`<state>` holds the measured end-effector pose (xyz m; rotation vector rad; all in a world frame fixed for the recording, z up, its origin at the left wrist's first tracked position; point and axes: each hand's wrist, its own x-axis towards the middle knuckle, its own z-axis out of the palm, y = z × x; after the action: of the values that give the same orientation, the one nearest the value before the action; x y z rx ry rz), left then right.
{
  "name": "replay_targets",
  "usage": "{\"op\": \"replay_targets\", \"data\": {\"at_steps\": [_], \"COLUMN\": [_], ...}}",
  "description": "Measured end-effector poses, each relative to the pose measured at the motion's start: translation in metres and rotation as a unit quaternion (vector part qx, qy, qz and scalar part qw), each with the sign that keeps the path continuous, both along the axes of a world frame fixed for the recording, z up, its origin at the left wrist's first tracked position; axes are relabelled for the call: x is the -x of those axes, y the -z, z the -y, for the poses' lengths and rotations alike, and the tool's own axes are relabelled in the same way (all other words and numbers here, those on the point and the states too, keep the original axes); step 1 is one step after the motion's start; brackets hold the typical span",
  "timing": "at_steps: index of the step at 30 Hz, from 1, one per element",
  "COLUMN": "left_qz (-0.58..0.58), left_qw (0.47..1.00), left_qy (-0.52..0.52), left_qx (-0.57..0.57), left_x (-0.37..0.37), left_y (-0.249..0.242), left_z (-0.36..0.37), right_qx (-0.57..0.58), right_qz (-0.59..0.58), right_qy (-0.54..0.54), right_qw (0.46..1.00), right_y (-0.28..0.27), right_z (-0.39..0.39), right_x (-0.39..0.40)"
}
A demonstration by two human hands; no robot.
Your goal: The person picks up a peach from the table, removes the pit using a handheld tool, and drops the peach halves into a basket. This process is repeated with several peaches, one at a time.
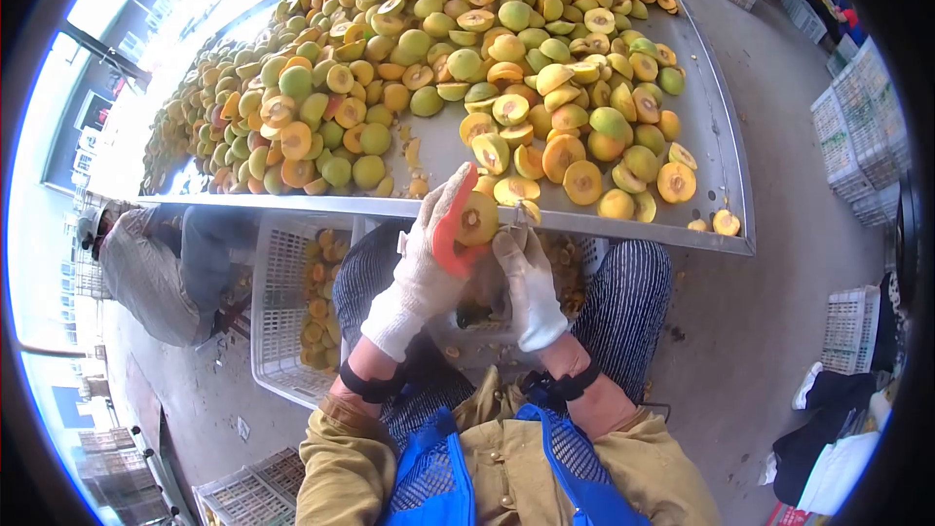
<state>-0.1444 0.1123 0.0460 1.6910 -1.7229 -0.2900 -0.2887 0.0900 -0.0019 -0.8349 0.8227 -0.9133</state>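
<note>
My left hand [435,245], in a white glove with red-orange rubber on it, is closed around a halved yellow peach [477,219]. The peach's cut face, with the brown pit area at its middle, is turned toward my right hand. My right hand [524,268], gloved in white too, pinches a small metal tool [520,217] whose tip points up beside the fruit; its exact kind is too small to make out. Both hands are above my lap at the near edge of a metal table [706,151], with more peach halves [582,181] just beyond them.
A large heap of whole-looking and cut peaches [321,107] covers much of the tabletop. Below its edge, left of my knees, stands a white plastic crate [276,307] holding peach halves. Stacked crates [862,131] stand at right. People sit or stand at both sides.
</note>
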Motion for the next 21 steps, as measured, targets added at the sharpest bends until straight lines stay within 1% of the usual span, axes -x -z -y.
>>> {"op": "replay_targets", "data": {"at_steps": [2, 3, 4, 5, 6, 7, 9, 10, 11, 12, 13, 14, 15, 16, 18, 19, 21], "left_qz": [-0.081, -0.119, -0.156, -0.288, -0.414, -0.532, -0.535, -0.536, -0.526, -0.533, -0.541, -0.547, -0.545, -0.550, -0.568, -0.561, -0.600], "left_qw": [0.997, 0.993, 0.987, 0.955, 0.905, 0.836, 0.836, 0.836, 0.842, 0.840, 0.836, 0.833, 0.835, 0.834, 0.822, 0.825, 0.796], "left_qy": [-0.001, -0.002, -0.002, 0.011, 0.023, 0.035, 0.040, 0.042, 0.021, 0.015, 0.007, 0.004, -0.004, 0.017, 0.039, 0.059, 0.068], "left_qx": [-0.011, -0.022, -0.034, -0.068, -0.100, -0.129, -0.115, -0.107, -0.114, -0.103, -0.094, -0.084, -0.071, -0.050, -0.012, 0.014, 0.038], "left_x": [0.002, 0.003, 0.003, 0.000, -0.005, -0.008, -0.011, -0.012, -0.012, -0.012, -0.010, -0.008, -0.008, -0.010, -0.007, -0.006, 0.000], "left_y": [0.000, -0.004, -0.007, -0.009, -0.011, -0.013, -0.014, -0.015, -0.017, -0.018, -0.018, -0.019, -0.014, -0.012, -0.003, 0.003, 0.012], "left_z": [-0.013, -0.019, -0.023, -0.027, -0.030, -0.032, -0.038, -0.041, -0.044, -0.045, -0.050, -0.051, -0.050, -0.046, -0.054, -0.052, -0.049], "right_qx": [0.034, 0.013, 0.023, 0.031, 0.040, 0.024, -0.010, -0.084, -0.155, -0.224, -0.197, -0.121, -0.170, -0.219, -0.147, -0.111, 0.010], "right_qz": [-0.002, -0.014, -0.006, 0.001, 0.010, 0.004, -0.007, 0.107, 0.219, 0.326, 0.104, -0.079, -0.059, -0.040, -0.042, -0.038, -0.047], "right_qy": [-0.014, -0.057, -0.057, -0.058, -0.059, -0.068, -0.085, -0.141, -0.194, -0.242, -0.224, -0.152, -0.136, -0.123, -0.130, -0.126, -0.098], "right_qw": [0.999, 0.998, 0.998, 0.998, 0.997, 0.997, 0.996, 0.981, 0.944, 0.886, 0.949, 0.978, 0.974, 0.967, 0.980, 0.985, 0.994], "right_y": [0.003, 0.002, -0.005, -0.011, -0.016, -0.018, -0.021, -0.023, -0.027, -0.033, -0.042, -0.018, -0.002, -0.007, -0.029, -0.035, -0.020], "right_z": [0.000, 0.000, -0.002, -0.007, -0.010, -0.011, -0.012, -0.010, -0.006, -0.005, -0.006, -0.013, -0.019, -0.020, -0.025, -0.028, -0.029], "right_x": [-0.004, 0.002, 0.003, 0.003, 0.002, 0.001, 0.004, 0.014, 0.030, 0.038, 0.033, 0.014, 0.021, 0.025, 0.026, 0.025, 0.013]}}
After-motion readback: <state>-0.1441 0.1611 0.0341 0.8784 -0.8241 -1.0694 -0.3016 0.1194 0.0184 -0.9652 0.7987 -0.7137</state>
